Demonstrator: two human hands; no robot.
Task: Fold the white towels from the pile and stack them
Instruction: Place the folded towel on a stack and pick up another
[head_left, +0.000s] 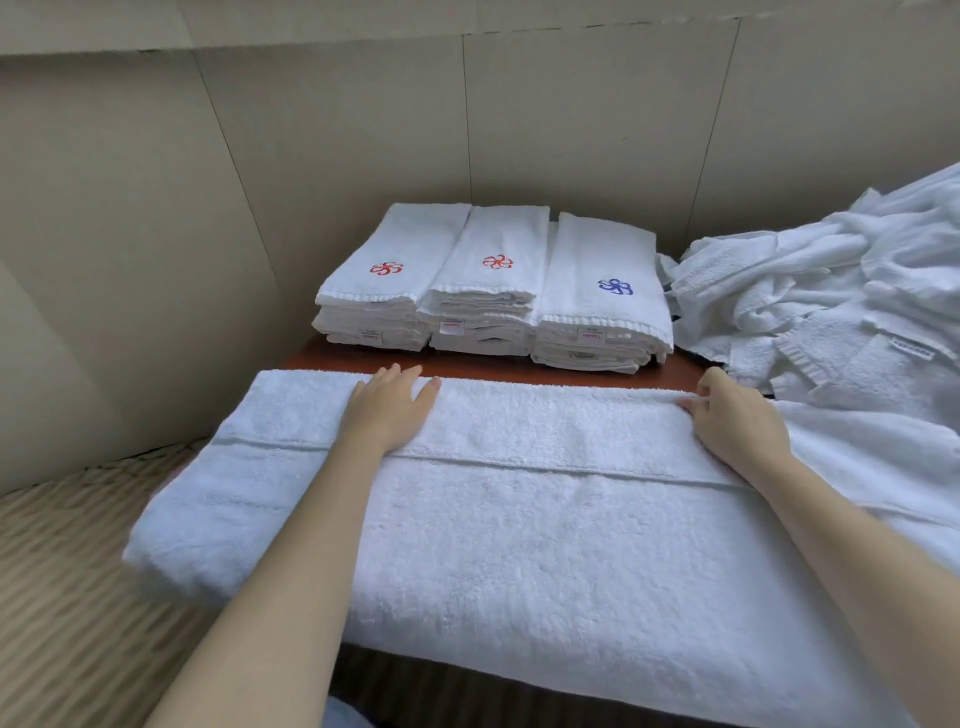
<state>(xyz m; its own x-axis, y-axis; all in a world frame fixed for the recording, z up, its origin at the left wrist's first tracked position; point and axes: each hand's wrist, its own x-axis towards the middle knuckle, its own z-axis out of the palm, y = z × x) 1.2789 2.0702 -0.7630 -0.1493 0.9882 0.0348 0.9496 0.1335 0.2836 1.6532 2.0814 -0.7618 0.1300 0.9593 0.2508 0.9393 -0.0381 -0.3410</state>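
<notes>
While a large white towel (519, 545) lies spread over the near part of the table (467, 365), covering it from the near edge almost to the far stacks, its left end droops past the table's left edge and its far band is folded over to a hem line running across under both wrists. Heaped along the table's right edge, a pile of unfolded white towels (831, 291) touches the spread towel's right end. Against the table's far edge, tight to the beige wall panels (311, 156), three stacks of folded towels stand side by side: the left stack (384, 296) and the middle stack (488, 296) topped with red emblems, the right stack (602, 317) with a blue one. Only a narrow strip of bare red-brown tabletop shows between stacks and towel. The left hand (389, 415) rests flat on the folded band, fingers straight and reaching its far edge. The right hand (737, 421) sits at the same far edge near the pile, fingers bent onto the fold; whether they pinch it cannot be told. Small labels (451, 326) show on the stacks' near faces.
</notes>
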